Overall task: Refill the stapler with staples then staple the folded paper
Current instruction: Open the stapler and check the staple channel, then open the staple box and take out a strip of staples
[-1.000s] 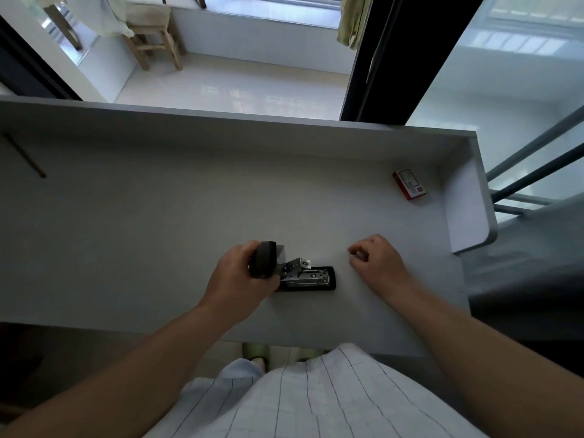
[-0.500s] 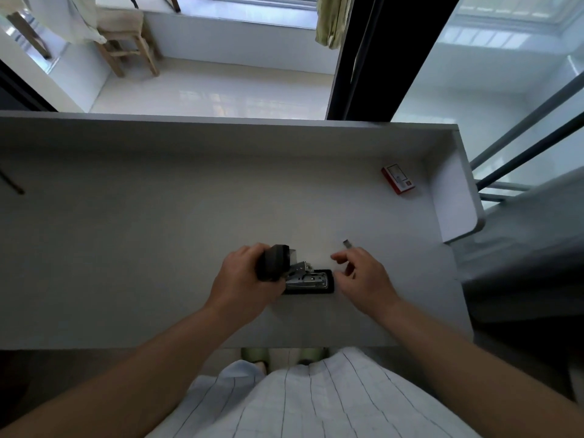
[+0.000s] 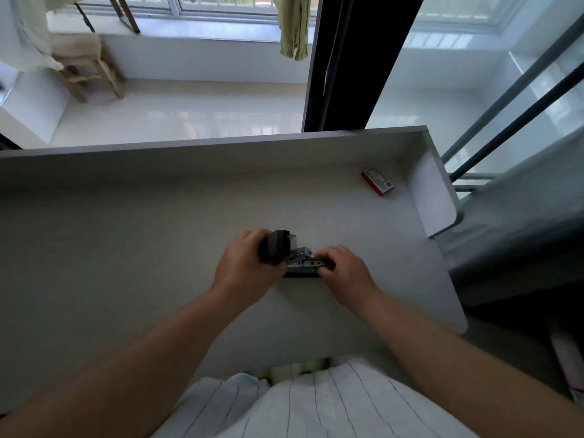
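A black stapler [image 3: 304, 264] lies on the white desk [image 3: 126, 248], near its front edge. My left hand [image 3: 246, 267] grips the stapler's black top cover [image 3: 275, 249] and holds it swung up, so the metal magazine is exposed. My right hand [image 3: 344, 270] is at the front end of the magazine, with its fingertips pinched together over the metal channel. The staple strip it carried is hidden under those fingers. No folded paper shows in this view.
A red and white staple box [image 3: 378, 181] lies at the desk's far right corner, beside the raised side panel [image 3: 437, 197]. A raised back wall runs along the desk's far edge. Beyond it are a tiled floor and a wooden stool [image 3: 85, 74].
My right hand moved left from the bare desk to the stapler's magazine, bringing a small staple strip. My left hand kept the cover raised.
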